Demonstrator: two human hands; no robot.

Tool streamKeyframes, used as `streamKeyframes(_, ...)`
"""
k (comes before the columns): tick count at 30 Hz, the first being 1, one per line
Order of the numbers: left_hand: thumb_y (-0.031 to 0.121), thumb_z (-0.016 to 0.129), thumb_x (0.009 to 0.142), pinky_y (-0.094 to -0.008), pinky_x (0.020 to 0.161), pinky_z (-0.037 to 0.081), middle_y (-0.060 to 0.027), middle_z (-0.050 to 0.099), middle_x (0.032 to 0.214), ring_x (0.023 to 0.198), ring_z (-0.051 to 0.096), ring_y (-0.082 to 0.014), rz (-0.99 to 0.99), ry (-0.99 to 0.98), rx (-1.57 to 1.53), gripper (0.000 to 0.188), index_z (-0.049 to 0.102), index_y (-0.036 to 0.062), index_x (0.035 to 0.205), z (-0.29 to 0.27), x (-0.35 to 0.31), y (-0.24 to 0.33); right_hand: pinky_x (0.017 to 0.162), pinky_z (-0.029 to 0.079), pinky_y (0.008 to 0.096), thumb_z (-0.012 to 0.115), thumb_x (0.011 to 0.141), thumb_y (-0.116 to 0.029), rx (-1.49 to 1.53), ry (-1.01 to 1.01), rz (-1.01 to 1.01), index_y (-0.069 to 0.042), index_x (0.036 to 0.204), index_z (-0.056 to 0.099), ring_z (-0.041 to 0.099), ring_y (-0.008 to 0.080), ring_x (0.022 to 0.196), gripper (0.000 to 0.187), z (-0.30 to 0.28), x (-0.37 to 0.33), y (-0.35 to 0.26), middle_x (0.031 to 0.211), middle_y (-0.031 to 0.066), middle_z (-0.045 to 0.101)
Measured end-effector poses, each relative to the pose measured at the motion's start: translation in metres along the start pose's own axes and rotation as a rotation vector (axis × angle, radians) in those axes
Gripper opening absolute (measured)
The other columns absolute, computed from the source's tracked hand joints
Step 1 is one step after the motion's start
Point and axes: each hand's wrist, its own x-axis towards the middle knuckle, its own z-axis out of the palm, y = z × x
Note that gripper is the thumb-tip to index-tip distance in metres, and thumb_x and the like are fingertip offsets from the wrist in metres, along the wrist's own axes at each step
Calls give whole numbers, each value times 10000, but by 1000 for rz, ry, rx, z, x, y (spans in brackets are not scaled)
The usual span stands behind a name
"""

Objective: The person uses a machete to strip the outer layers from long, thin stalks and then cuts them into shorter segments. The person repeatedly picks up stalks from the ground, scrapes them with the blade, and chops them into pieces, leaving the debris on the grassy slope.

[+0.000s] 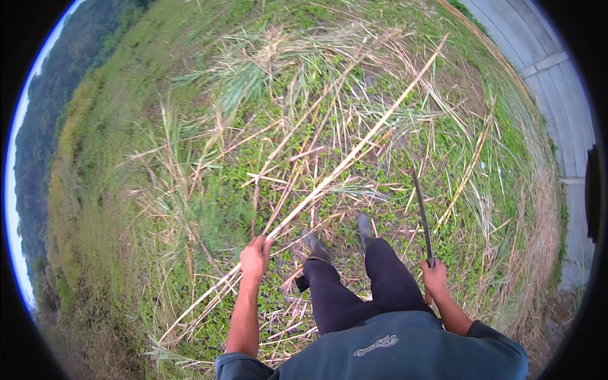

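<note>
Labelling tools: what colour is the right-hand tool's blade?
Dark grey to black; the blade shows best in the head view.

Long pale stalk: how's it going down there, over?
Left hand gripping the long pale stalk. Right hand holding a long dark blade. Other dry stalks litter the ground ahead.

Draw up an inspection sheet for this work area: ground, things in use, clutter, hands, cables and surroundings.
Surface: uneven ground with low green plants and dry litter.
Things in use: long pale stalk, slanting up to the right; long, thin, dark-bladed tool, pointing ahead.
Clutter: loose dry stalks and green leaves strewn ahead and to both sides.
Hands: left hand closed around the stalk, possibly more than one; right hand closed on the tool's handle.
Cables: nothing seen.
Surroundings: grey paved structure at right; wooded slope at far left.
</note>
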Motion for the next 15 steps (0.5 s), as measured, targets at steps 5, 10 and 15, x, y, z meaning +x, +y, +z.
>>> streamKeyframes(5, 322, 643, 898, -456, 607, 513, -148, 652, 823, 702, 649, -356, 159, 260, -157, 246, 678, 81, 939, -68, -26, 188, 501, 411, 258, 651, 938, -339, 769, 29, -141, -31, 1015, 665, 475, 102, 538, 318, -34, 16, -139, 686, 37, 601)
streamKeyframes(10, 284, 592, 918, -458, 602, 533, -128, 625, 820, 708, 656, -343, 320, 238, -254, 218, 637, 103, 1030, -62, -54, 318, 554, 440, 248, 641, 951, -259, 1231, -25, -387, 31, 1105, 642, 486, 95, 640, 329, -97, 20, -224, 867, 80, 634)
streamKeyframes(15, 200, 615, 838, -440, 571, 533, -106, 622, 795, 693, 666, -303, 307, 379, -123, 208, 622, 121, 1030, -53, -83, 348, 547, 417, 263, 708, 899, -212, 1408, -30, -498, -13, 944, 628, 472, 107, 618, 220, -132, 38, -223, 793, 54, 596)
